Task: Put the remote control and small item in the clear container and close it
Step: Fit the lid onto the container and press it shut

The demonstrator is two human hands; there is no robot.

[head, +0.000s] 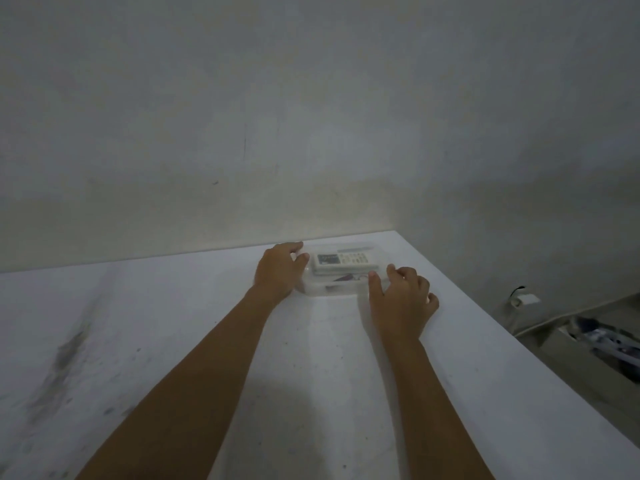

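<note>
No legible text, label, brand or number found. The remote control (342, 260), seen through the clear container (320, 289), carries a small display and rows of buttons, but all markings on them are too blurred and small to read.

White tabletop (311, 375) with grey smudges at left; clear container (332, 289); white remote control (343, 263) with blue-grey screen and pale buttons; small reddish-purple item (348, 278); pale grey wall (311, 116).
</note>
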